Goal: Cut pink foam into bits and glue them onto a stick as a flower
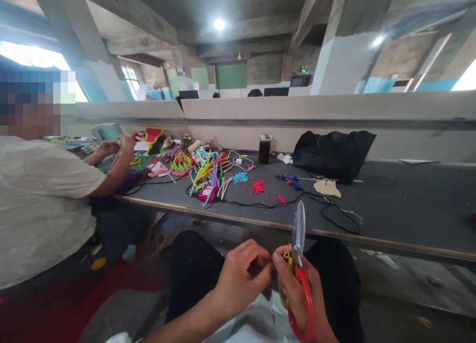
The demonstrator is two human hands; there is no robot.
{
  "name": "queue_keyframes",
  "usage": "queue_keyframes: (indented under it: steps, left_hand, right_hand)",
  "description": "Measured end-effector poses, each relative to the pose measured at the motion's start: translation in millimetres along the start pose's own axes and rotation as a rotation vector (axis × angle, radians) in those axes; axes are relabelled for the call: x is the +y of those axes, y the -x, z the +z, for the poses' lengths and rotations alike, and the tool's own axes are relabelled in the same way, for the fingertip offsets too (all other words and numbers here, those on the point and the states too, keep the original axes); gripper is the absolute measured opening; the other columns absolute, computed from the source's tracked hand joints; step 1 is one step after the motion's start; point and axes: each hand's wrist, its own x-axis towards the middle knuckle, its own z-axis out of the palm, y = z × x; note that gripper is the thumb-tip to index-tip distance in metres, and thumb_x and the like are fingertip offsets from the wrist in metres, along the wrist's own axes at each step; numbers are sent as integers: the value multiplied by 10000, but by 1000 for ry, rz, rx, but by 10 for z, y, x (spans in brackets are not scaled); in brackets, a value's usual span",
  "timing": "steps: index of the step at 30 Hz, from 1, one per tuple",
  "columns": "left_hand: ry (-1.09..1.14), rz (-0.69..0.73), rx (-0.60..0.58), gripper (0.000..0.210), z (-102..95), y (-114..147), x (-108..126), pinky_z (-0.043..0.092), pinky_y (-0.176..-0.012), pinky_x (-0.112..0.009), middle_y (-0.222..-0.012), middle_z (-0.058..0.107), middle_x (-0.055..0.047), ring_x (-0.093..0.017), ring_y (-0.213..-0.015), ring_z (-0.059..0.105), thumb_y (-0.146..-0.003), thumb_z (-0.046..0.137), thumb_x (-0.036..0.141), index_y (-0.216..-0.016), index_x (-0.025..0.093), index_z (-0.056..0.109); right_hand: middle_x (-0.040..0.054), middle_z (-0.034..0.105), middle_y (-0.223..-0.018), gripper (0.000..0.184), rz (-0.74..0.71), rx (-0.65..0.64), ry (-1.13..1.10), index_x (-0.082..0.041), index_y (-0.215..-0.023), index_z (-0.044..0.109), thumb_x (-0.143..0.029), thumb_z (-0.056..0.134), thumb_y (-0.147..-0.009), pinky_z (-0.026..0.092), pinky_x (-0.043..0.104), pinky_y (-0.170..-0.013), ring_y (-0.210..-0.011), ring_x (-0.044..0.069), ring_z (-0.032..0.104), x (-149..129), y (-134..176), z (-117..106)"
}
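Observation:
Above my lap, my right hand is closed round a pair of scissors with red handles, the blades together and pointing up. A yellow, tube-like thing is also held in that hand, beside the scissors; its kind is unclear. My left hand is pinched, thumb against forefinger, its tips almost meeting those of the right. A speck of red shows between the fingertips, too small to name. On the table ahead lie small piles of red pieces and blue pieces.
Fuzzy coloured stems are heaped on the dark table. A glue gun, a cable, a beige scrap, a black bag and a black-and-white box are also there. A co-worker sits at left, hands raised over the table.

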Motion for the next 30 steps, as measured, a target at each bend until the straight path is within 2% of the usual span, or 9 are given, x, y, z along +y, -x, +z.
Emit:
queue_keyframes:
  steps: [5,7,9,12,14,17,23,30]
  left_hand:
    - [21,37,-3,115,-22,-40,35,343,-532,-212,-656,541,-1,-90,-568,468,-766,559,99,-691,155,627]
    - [92,-49,19,107,-38,-65,57,337,-533,-214,-624,540,4,-92,-564,466,-730,587,99,-643,154,618]
    - [299,-231,51,88,-54,-99,84,335,-532,-215,-593,543,11,-92,-550,454,-710,618,117,-631,155,615]
    - [794,-469,139,48,-47,-160,127,370,-579,-217,-558,515,32,-93,-554,448,-733,646,171,-694,165,619]
    - [1039,-511,197,55,-9,-195,147,407,-673,-231,-569,500,38,-98,-602,470,-746,661,190,-719,170,617]
    - [1208,-534,210,77,76,-218,165,416,-746,-250,-609,505,34,-100,-641,478,-750,687,198,-725,169,619]
    - [1253,-558,204,87,151,-187,193,381,-655,-222,-643,541,23,-88,-625,454,-756,702,185,-728,159,623]
    - [1167,-530,266,96,144,-183,192,375,-660,-223,-645,533,29,-89,-633,451,-741,722,194,-729,161,633]
  right_hand:
    - [-50,460,-523,359,-17,14,43,-179,-845,604,-537,586,-830,309,184,-371,-431,80,397,-65,12,14]
    - [-47,473,-535,356,-41,14,68,-181,-837,599,-535,560,-848,332,186,-393,-447,83,416,-84,14,20]
    - [-45,492,-555,326,-92,8,132,-185,-853,595,-506,536,-871,373,188,-434,-467,86,441,-60,15,12]
    - [-35,562,-617,264,-192,6,307,-195,-920,581,-450,527,-882,425,199,-494,-483,91,485,82,30,-21]
    - [-12,628,-702,243,-246,26,439,-203,-934,572,-436,532,-876,453,214,-539,-525,105,542,220,51,-48]
    - [2,671,-767,224,-293,41,602,-215,-944,572,-423,526,-877,470,240,-601,-596,129,597,407,80,-90]
    - [-17,679,-756,224,-289,-17,784,-232,-1028,563,-398,510,-886,447,257,-603,-636,153,619,553,79,-148]
    - [-28,665,-666,236,-300,21,868,-236,-983,583,-426,472,-898,426,264,-566,-588,163,625,552,64,-141]
